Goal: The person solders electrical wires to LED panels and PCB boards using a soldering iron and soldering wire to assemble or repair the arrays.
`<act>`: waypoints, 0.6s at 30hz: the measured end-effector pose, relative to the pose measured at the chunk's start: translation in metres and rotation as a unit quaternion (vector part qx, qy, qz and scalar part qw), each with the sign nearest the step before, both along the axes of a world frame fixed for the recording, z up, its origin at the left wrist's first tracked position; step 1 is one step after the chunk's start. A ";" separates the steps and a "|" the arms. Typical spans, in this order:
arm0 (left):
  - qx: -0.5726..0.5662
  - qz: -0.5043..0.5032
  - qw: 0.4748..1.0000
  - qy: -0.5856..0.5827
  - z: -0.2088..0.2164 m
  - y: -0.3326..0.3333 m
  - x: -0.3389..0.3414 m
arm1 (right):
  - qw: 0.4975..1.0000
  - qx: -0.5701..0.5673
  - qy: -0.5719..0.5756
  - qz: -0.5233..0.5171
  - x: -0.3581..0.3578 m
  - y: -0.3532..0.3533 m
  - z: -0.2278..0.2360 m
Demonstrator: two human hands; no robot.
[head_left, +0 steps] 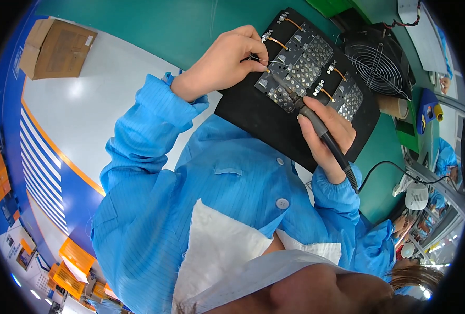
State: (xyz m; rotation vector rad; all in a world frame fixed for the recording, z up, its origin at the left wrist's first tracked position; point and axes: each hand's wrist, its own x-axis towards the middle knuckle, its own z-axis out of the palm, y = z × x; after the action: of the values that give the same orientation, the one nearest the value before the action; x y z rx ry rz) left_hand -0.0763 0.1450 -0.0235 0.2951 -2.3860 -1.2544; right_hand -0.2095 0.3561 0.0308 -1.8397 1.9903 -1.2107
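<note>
My right hand (327, 131) is wrapped round a soldering iron (319, 123) with a dark handle and a black cord. The iron's tip points up and left onto a black circuit board (290, 68) crowded with round silver parts. My left hand (235, 60) pinches a thin strand of solder wire (277, 61) at the board's left edge, close to the iron's tip. Short orange cables (279, 44) with silver connectors stand along the board. A second board (347, 102) of the same kind lies to the right. Both boards rest on a black mat (243, 107).
A black fan with a round wire guard (377, 68) stands right of the mat on the green table (138, 18). Beside it lies a brown cardboard roll (393, 106). At the far left is a cardboard box (59, 49). Another person in a blue sleeve (376, 246) sits at the right.
</note>
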 end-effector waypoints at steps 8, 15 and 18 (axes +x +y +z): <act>0.016 0.002 1.000 -0.005 0.001 -0.001 -0.001 | 1.000 0.027 -0.004 -0.011 0.001 0.002 0.003; 0.013 0.007 1.000 -0.001 0.002 0.001 0.000 | 0.999 0.028 -0.020 -0.021 0.000 0.003 0.000; 0.011 0.009 1.000 -0.011 0.003 0.001 0.000 | 1.000 0.016 -0.015 -0.015 -0.001 0.002 -0.002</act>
State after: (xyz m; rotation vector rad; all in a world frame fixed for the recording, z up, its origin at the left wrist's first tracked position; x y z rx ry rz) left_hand -0.0762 0.1456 -0.0204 0.3369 -2.3836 -1.2762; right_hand -0.2108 0.3579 0.0292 -1.7739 2.0158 -1.2002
